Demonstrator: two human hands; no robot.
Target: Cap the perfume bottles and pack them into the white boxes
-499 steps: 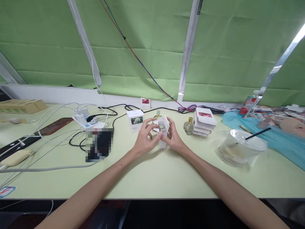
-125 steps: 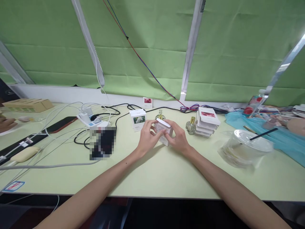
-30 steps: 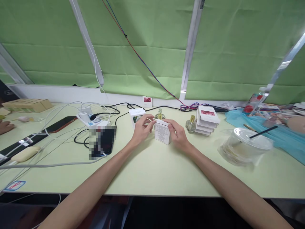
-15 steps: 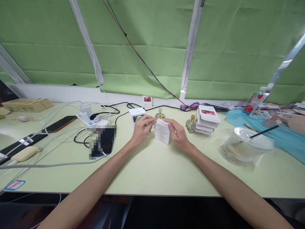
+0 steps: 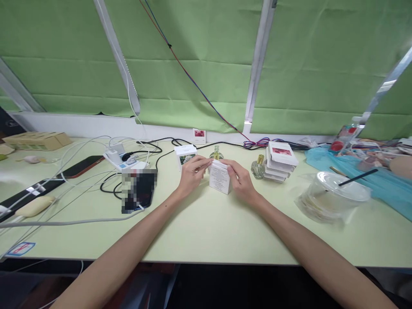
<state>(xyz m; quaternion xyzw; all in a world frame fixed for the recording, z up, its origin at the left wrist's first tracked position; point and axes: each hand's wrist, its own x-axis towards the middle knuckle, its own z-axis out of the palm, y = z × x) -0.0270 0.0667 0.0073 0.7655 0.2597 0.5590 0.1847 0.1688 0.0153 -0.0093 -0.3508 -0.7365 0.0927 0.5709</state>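
A small white perfume box (image 5: 219,179) with printed text on its front stands upright on the table. My right hand (image 5: 241,180) grips its right side, fingers along the top edge and thumb on the front. At the top left corner, the fingers of my left hand (image 5: 193,174) are pinched together and touch the box. Just behind it is a glass perfume bottle (image 5: 216,150), partly hidden. Left of that stands another white box (image 5: 186,150) with a flower picture. On the right, a glass bottle with a gold neck (image 5: 258,168) stands against a stack of white boxes (image 5: 278,165).
A lidded plastic cup with a black straw (image 5: 341,191) stands at right, before a blue cloth (image 5: 383,176). Left are a phone (image 5: 146,189), a power strip (image 5: 131,165) and tangled cables. A small card with a pink picture (image 5: 199,136) leans at the back wall.
Almost nothing differs; both hands stay at the top of the perfume box. The view has shifted very slightly.
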